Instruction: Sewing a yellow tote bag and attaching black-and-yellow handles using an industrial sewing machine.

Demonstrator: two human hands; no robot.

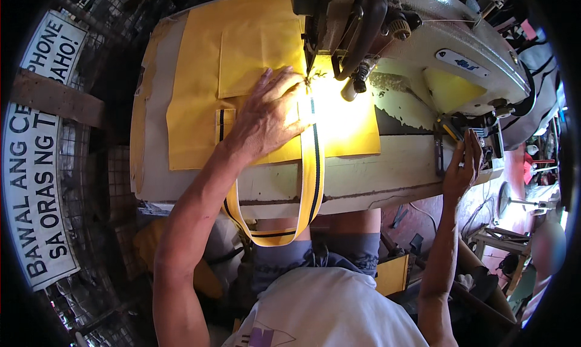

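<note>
My left hand (260,118) lies flat, fingers stretched out, on a yellow fabric panel (193,129) spread over the sewing table. Beside its fingertips, a yellow strap (307,177) with a dark stripe runs under the needle area of the sewing machine (417,41). The strap loops down over the table's front edge and back up under my left wrist. A lamp glares on the fabric right of the needle, washing out detail. At the table's right end, my right hand (463,165) is raised with fingers extended, next to a tool with a yellow-orange handle (449,129); whether they touch is unclear.
The pale table (363,165) has a worn front edge above my lap. A lettered white sign (42,159) hangs on wire mesh at the left. A white fan (511,200) and a wooden stool (502,241) stand at the right, near a person (544,256).
</note>
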